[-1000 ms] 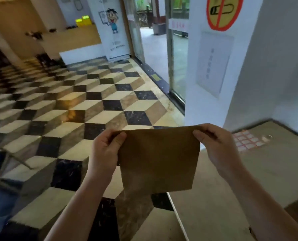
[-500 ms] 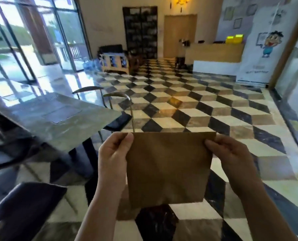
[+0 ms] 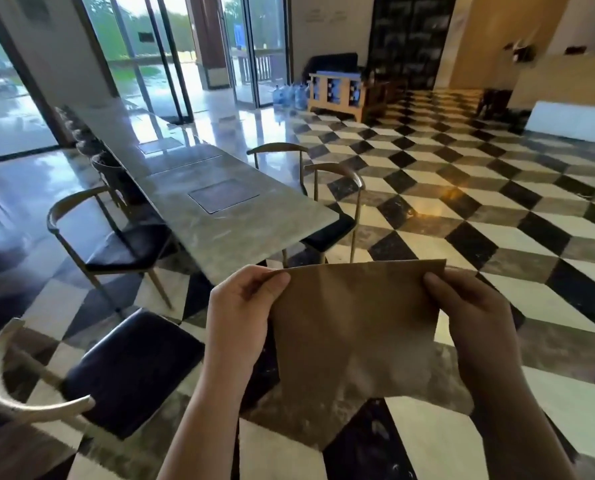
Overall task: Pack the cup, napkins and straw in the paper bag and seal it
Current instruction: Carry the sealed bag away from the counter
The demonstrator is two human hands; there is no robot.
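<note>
Left hand (image 3: 242, 306) and right hand (image 3: 469, 310) pinch flat paper bag (image 3: 355, 327) by its top corners

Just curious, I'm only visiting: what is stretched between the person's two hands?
In the head view, a flat brown paper bag spans the gap, its top corners pinched by the left hand and right hand.

The brown paper bag (image 3: 355, 327) hangs flat and unopened in mid-air — top edge level, held at both upper corners.
</note>
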